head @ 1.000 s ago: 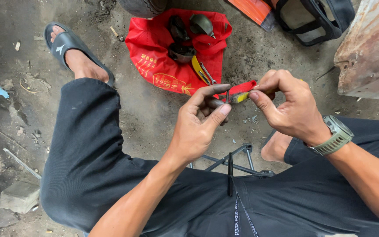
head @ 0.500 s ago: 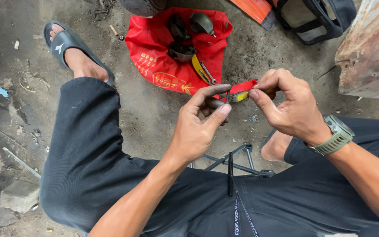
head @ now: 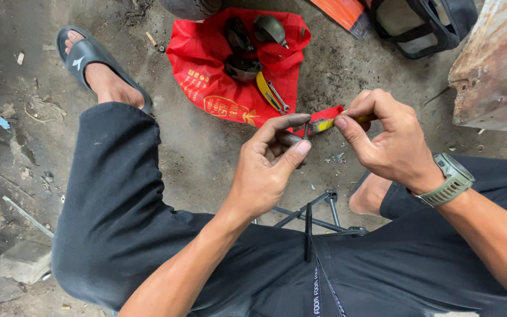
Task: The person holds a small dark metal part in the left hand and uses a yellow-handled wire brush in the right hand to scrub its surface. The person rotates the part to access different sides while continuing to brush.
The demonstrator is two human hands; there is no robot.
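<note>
My left hand (head: 268, 167) pinches a small dark metal part (head: 306, 130) between thumb and forefinger, above the ground in front of my knees. My right hand (head: 385, 141), with a green watch (head: 453, 179) on its wrist, grips a thin yellow-handled tool (head: 325, 124) whose tip meets that part. Both hands are close together, fingertips almost touching. Behind them a red bag (head: 206, 82) lies flat on the dirt floor with dark rounded metal pieces (head: 242, 66), a small wrench (head: 278, 97) and a yellow tool (head: 263, 87) on it.
My left foot in a black sandal (head: 86, 58) rests at the upper left. A dark folding metal frame (head: 324, 208) stands between my legs. A rusty metal block (head: 494, 70) is at the right, a black strapped bag (head: 423, 26) at top right, stones (head: 24, 261) at lower left.
</note>
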